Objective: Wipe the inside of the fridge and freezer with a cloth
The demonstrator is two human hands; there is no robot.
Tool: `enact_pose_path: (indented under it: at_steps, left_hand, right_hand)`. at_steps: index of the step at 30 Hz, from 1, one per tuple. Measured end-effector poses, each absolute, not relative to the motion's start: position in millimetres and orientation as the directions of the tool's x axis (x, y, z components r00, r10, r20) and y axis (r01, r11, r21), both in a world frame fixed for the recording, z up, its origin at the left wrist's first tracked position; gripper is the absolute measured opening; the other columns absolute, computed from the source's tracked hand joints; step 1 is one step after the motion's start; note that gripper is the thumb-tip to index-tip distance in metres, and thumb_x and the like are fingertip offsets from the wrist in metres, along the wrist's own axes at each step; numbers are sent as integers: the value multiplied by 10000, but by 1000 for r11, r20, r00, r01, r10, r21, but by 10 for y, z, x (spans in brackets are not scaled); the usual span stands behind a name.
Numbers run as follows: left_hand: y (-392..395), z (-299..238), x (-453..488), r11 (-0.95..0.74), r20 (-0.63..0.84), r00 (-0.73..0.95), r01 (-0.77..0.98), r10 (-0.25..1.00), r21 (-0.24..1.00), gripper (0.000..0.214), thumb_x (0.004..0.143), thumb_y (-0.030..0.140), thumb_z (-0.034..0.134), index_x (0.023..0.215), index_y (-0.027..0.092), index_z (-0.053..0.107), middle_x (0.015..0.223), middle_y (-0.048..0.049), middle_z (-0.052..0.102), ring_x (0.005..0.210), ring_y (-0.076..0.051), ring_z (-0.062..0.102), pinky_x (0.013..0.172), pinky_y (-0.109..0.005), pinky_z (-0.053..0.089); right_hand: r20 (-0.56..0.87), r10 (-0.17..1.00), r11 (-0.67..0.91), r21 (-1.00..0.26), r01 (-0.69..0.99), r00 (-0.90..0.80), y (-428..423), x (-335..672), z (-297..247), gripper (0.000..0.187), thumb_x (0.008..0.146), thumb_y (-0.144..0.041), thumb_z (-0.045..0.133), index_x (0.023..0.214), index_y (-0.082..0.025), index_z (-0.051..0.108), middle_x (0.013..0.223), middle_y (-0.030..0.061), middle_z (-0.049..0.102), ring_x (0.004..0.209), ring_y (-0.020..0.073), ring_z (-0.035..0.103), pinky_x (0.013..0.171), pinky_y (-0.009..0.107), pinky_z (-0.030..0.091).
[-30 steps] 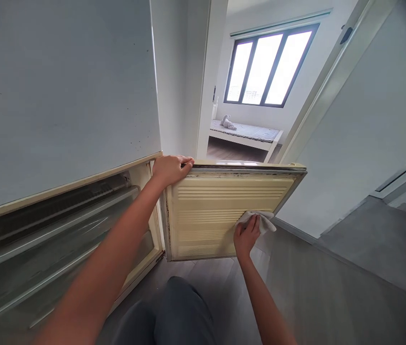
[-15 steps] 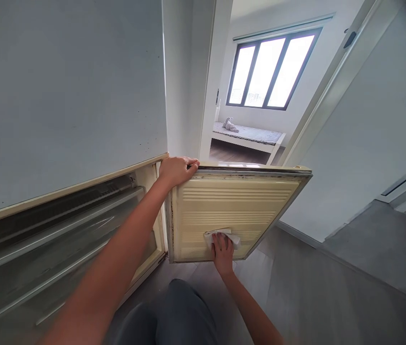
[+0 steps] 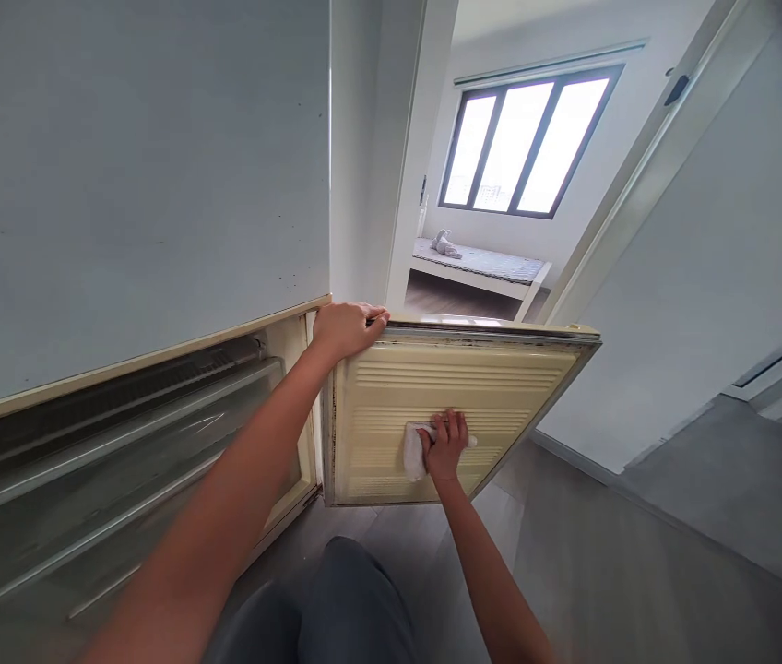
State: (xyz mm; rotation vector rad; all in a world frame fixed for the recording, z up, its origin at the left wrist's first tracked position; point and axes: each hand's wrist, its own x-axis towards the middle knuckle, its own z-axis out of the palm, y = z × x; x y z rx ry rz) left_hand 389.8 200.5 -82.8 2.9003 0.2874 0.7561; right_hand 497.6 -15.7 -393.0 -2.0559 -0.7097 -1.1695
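Observation:
A cream-coloured freezer door (image 3: 464, 376) stands swung out from its compartment, its ribbed inner panel facing me. Over its top edge, near the hinge side, my left hand (image 3: 348, 330) is closed, fingers curled round the rim. My right hand (image 3: 444, 447) presses a crumpled white cloth (image 3: 415, 454) flat against the middle of the panel; part of the cloth is hidden under the palm. A metallic-grey gasket (image 3: 488, 334) with dark stains runs round the door's border.
At the left is the open compartment with clear-fronted drawers (image 3: 121, 470), below a closed upper door (image 3: 135, 184). Behind the freezer door, a doorway leads to a room with a bed (image 3: 494, 260) and a window (image 3: 529, 138). My knees are just below the door, above the grey floor (image 3: 585, 544).
My right hand has slid up and a little right across the panel with the cloth, and the cloth has bunched to its left. My left hand keeps its place on the door's edge.

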Motion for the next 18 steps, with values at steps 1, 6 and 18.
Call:
enact_pose_path:
  at_steps: [1,6,18]
  left_hand:
    - [2003,-829,3898,-973,466,858,151,218,177,556,820,584,198,1120,385,623,1193,24,733,1046,-262,663,727,-386,468]
    - [1988,-822,3884,-970,450,863,167,230,174,558,822,579,196,1136,381,612,1213,24,722,1052,-251,660,723,-378,462]
    - [1996,-817,3874,-973,457,864,142,210,180,565,823,581,198,1131,364,619,1215,7,721,1069,-268,661,732,-395,472]
  right_hand:
    - [892,26,-659,-324,679,451,-111,4925,-3946,374,858,-497,536,1078,-195,540,1204,172,508,1243,336,398,975,615,361]
    - [749,-424,-618,-650,442,510,239,4625,-4000,255,856,-435,546,970,-209,508,1083,175,485,1109,356,448,914,637,359]
    - [716,-47,-584,-586,562,697,862,4090,-4327,726,943,-409,330,1494,-53,17,1543,272,40,1430,404,42,1045,672,259]
